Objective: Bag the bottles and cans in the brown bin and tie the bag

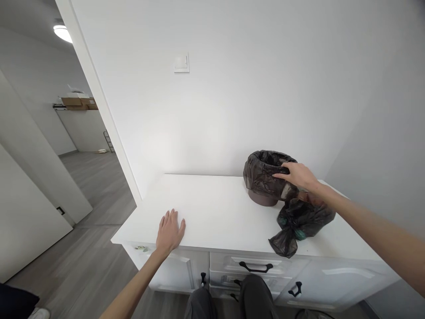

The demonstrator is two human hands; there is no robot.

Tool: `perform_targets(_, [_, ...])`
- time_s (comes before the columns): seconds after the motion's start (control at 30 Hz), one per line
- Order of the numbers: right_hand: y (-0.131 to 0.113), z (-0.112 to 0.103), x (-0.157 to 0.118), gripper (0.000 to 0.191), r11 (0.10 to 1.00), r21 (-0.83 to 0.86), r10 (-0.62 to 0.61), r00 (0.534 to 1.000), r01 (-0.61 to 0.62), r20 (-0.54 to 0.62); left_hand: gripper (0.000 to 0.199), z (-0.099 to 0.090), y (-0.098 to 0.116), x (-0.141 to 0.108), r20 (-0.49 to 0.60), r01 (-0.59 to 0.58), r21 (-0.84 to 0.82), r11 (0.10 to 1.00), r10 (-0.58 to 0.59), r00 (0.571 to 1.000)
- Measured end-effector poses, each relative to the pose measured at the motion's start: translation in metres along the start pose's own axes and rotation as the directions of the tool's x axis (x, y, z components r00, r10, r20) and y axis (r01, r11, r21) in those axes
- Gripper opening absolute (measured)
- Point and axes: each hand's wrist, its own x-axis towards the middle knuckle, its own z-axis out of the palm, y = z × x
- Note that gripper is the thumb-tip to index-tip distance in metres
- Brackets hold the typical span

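My left hand [170, 231] lies flat near the front left edge of the white cabinet top [212, 217], fingers spread, holding nothing. At the right, a brown bin [262, 198] stands against the wall, lined with a black plastic bag [260, 177] folded over its rim. My right hand [297, 174] is at the right side of that rim, fingers apart and touching or just over the bag. Below my right forearm, a knotted black bag [307, 219] with something greenish inside rests on the cabinet top beside the bin.
Black handles [255, 267] project from the cabinet's front. A light switch [181, 63] is on the wall. Through a doorway at the left, cardboard boxes [78, 103] sit on a ledge. A person's dark-clothed leg [15, 301] shows at the bottom left.
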Motion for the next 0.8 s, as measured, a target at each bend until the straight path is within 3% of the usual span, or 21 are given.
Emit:
perform_targets(0.07, [0.001, 0.001, -0.008, 0.053, 1.0, -0.003, -0.027, 0.999, 0.027, -0.027, 0.06, 0.001, -0.001, 0.0, -0.006, -0.002, 0.006, 1.0, 0.002, 1.0])
perform_targets(0.17, [-0.003, 0.001, -0.038, 0.06, 0.998, 0.006, -0.06, 0.982, 0.062, -0.179, 0.06, 0.005, -0.003, 0.001, -0.018, -0.006, 0.008, 1.0, 0.007, 1.0])
perform_targets(0.3, [0.01, 0.02, -0.087, 0.062, 0.998, -0.044, 0.025, 0.93, -0.044, -0.366, 0.064, 0.013, -0.007, 0.003, -0.031, -0.016, 0.039, 0.999, 0.017, 0.999])
perform_targets(0.37, [0.028, 0.042, -0.109, 0.066, 0.992, -0.077, 0.062, 0.928, -0.097, -0.368, 0.064, 0.016, -0.009, 0.004, -0.039, -0.021, 0.05, 0.999, 0.023, 0.999])
perform_targets(0.47, [0.056, 0.079, -0.136, 0.07, 0.987, -0.096, 0.094, 0.957, -0.125, -0.276, 0.065, 0.018, -0.01, 0.005, -0.048, -0.027, 0.055, 0.998, 0.03, 0.998])
perform_targets(0.57, [0.065, 0.104, -0.158, 0.073, 0.988, -0.118, 0.07, 0.968, -0.101, -0.242, 0.064, 0.015, -0.008, 0.005, -0.046, -0.032, 0.062, 0.998, 0.035, 0.998])
perform_targets(0.73, [0.043, 0.106, -0.185, 0.061, 0.994, -0.104, -0.027, 0.907, -0.018, -0.419, 0.065, 0.011, -0.002, 0.005, -0.018, -0.026, 0.073, 0.997, 0.027, 0.999])
perform_targets(0.8, [0.034, 0.106, -0.193, 0.052, 0.992, -0.121, -0.076, 0.9, 0.027, -0.429, 0.066, 0.01, -0.001, 0.006, -0.018, -0.022, 0.066, 0.998, 0.024, 1.0])
